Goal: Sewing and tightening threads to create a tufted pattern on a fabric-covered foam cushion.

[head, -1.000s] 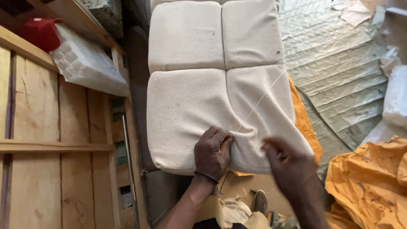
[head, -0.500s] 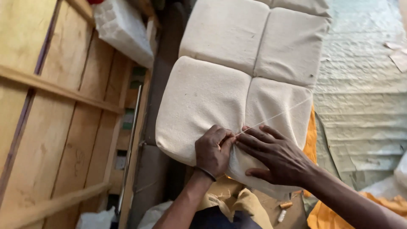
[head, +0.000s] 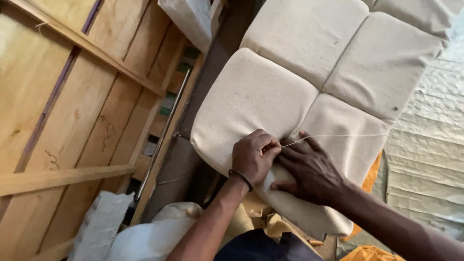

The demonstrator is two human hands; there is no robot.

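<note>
Where hands press, cream cushion [head: 270, 96] puckers.

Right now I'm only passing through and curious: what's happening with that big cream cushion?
A person is hand-stitching a cream tufted cushion. The left hand pinches the fabric at the seam near the cushion's front edge, where a thin white thread comes out and runs taut to the right. The right hand lies flat on the cushion beside it, pressing the cover down. A wooden frame stands at the left, and orange cloth shows under the cushion.
</note>
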